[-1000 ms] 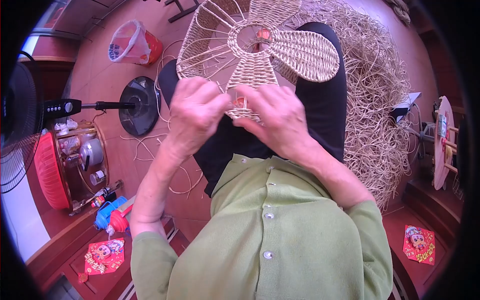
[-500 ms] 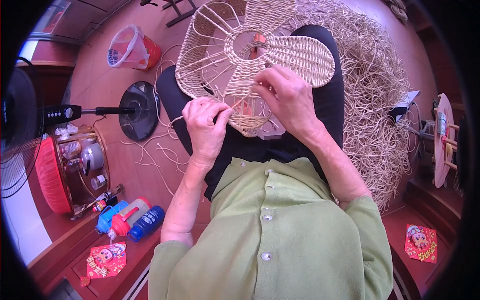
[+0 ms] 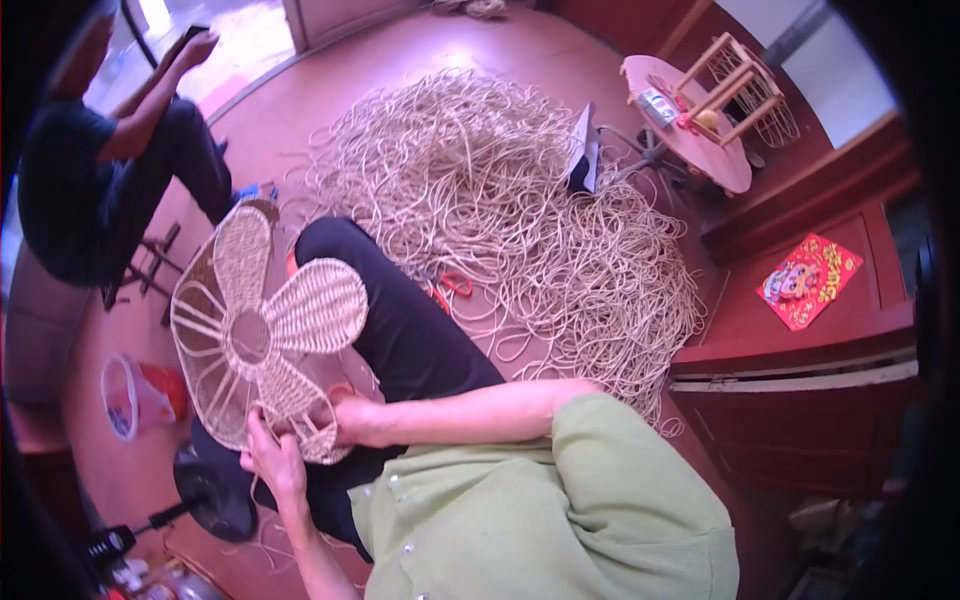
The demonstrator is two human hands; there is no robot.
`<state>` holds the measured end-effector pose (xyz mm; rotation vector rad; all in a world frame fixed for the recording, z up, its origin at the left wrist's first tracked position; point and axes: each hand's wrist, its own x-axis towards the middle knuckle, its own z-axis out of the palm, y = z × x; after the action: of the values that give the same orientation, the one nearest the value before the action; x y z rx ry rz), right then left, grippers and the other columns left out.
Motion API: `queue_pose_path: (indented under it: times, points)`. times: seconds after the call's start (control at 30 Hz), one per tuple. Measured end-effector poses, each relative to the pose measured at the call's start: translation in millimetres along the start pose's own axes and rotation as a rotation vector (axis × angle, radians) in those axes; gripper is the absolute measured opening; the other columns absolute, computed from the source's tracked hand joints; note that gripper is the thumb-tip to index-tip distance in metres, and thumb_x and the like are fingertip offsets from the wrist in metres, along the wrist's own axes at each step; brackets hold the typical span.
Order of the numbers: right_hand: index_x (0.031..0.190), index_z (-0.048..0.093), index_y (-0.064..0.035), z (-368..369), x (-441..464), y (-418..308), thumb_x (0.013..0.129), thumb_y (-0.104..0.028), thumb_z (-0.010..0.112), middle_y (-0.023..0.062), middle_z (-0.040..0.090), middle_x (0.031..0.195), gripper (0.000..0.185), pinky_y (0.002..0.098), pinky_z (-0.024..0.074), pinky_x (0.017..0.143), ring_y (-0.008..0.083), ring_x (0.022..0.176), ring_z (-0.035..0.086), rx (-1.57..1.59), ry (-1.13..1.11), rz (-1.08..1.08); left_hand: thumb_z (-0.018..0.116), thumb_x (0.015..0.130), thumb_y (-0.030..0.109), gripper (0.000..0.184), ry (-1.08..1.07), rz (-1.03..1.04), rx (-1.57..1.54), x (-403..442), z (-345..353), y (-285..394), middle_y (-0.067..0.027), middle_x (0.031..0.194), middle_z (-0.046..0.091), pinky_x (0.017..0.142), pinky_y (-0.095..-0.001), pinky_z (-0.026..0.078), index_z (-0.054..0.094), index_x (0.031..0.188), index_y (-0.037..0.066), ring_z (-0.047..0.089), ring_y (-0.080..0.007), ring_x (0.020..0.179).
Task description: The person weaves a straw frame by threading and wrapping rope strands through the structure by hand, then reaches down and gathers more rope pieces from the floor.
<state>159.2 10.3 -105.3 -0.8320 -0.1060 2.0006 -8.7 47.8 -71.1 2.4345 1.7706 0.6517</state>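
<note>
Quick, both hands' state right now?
Left hand: at the woven piece; firm grip cannot be told.
Right hand: partly hidden at the woven piece; open or closed, cannot be told.

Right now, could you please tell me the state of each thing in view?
Woven piece: partly woven, some strands bare
Cord pile: loose, tangled
Bin: lined with a bag
Red-handled tool: open or shut unclear
Fan: partly in view, on or off unclear
Left hand: bent, at the woven piece
Right hand: at the woven piece, partly hidden
</note>
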Motion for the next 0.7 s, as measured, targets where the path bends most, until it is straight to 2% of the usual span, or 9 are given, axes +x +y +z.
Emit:
queue_pose_path:
  times: [0.1,0.2,0.27,0.33,0.37,0.43,0.47,0.5,0.7]
  points:
    - [0.119,0.053,-0.0064,-7.5,5.9,0.2,0.093,-0.025,0.07,0.0048,0.065,0.107,0.036,0.036,0.0568,0.072,0.0189,0.09,0.067,-0.08,-0.034,0.025,0.064,0.076,-0.003,0.057,-0.247,-0.458,-0.703,2.5,-27.9,8.7,-0.0061,0.095,0.064,0.084,-0.0307,0.048,0.054,0.132,0.003,0.062,-0.0146,0.082]
    - [0.126,0.054,-0.0111,-43.3,27.4,21.7,0.087,-0.034,0.074,0.0044,0.063,0.111,0.049,0.0359,0.0535,0.069,0.019,0.092,0.063,-0.239,-0.066,0.054,0.068,0.076,-0.007,0.055,0.044,-0.386,-0.609,-12.0,-34.2,-10.6,-0.0011,0.088,0.062,0.078,-0.0236,0.048,0.057,0.129,0.003,0.057,-0.008,0.077]
    - [0.123,0.058,-0.0104,-37.9,19.3,15.9,0.093,-0.031,0.066,0.0032,0.065,0.106,0.037,0.0336,0.0536,0.07,0.0156,0.088,0.064,-0.366,-0.021,0.062,0.069,0.076,-0.006,0.052,0.03,-0.539,-0.758,-13.8,-54.8,18.0,-0.0002,0.084,0.061,0.079,-0.024,0.048,0.06,0.127,0.003,0.058,-0.0087,0.077]
    - [0.121,0.063,-0.0097,-20.6,1.2,-0.8,0.099,-0.028,0.058,0.002,0.068,0.101,0.029,0.0313,0.0537,0.071,0.0122,0.084,0.065,-0.422,0.045,0.057,0.069,0.078,-0.004,0.047,0.101,-0.461,-0.684,-20.9,-46.9,17.8,-0.0022,0.087,0.064,0.085,-0.0282,0.049,0.061,0.124,0.004,0.06,-0.0111,0.085]
    - [0.115,0.066,-0.0123,-20.3,4.6,3.1,0.1,-0.03,0.057,0.0012,0.068,0.091,0.025,0.0243,0.0497,0.057,0.0086,0.071,0.062,-0.303,0.086,0.017,0.07,0.077,-0.002,0.044,0.151,-0.508,-0.833,-19.3,-46.9,30.2,-0.0014,0.083,0.062,0.09,-0.0307,0.047,0.062,0.12,0.006,0.059,-0.0124,0.089]
    - [0.115,0.065,-0.012,7.8,-23.4,-23.6,0.097,-0.035,0.063,0.0003,0.068,0.081,0.029,0.0187,0.0311,0.035,0.0044,0.054,0.058,-0.327,-0.017,0.038,0.071,0.075,-0.003,0.043,0.186,-0.367,-0.801,-20.3,-33.9,37.9,0.0004,0.086,0.06,0.088,-0.0293,0.044,0.061,0.117,0.005,0.058,-0.0116,0.086]
    - [0.118,0.066,-0.0122,-2.5,-19.9,-24.9,0.097,-0.035,0.064,0.0002,0.07,0.088,0.031,0.02,0.0413,0.042,0.0065,0.062,0.064,-0.369,-0.055,0.054,0.073,0.072,0.0,0.042,0.185,-0.31,-0.838,-23.7,-30.6,42.0,0.0011,0.08,0.059,0.091,-0.0331,0.042,0.064,0.113,0.008,0.057,-0.0137,0.085]
    - [0.122,0.062,-0.0066,1.9,-20.5,-26.6,0.1,-0.027,0.061,0.0043,0.071,0.101,0.03,0.0249,0.0567,0.066,0.0112,0.08,0.07,-0.349,-0.035,0.074,0.074,0.071,0.001,0.042,0.161,-0.313,-0.792,-31.2,-36.3,41.9,0.0022,0.08,0.06,0.091,-0.0334,0.04,0.064,0.111,0.009,0.057,-0.0142,0.085]
    - [0.117,0.062,-0.0091,-11.6,-26.2,-29.5,0.1,-0.032,0.062,-0.0021,0.063,0.08,0.028,0.0194,0.0474,0.056,0.0049,0.066,0.058,-0.419,-0.022,0.12,0.073,0.066,0.003,0.032,0.359,-0.161,-0.146,-42.7,-63.2,12.0,0.0064,0.071,0.059,0.099,-0.0384,0.032,0.064,0.094,0.013,0.056,-0.0154,0.088]
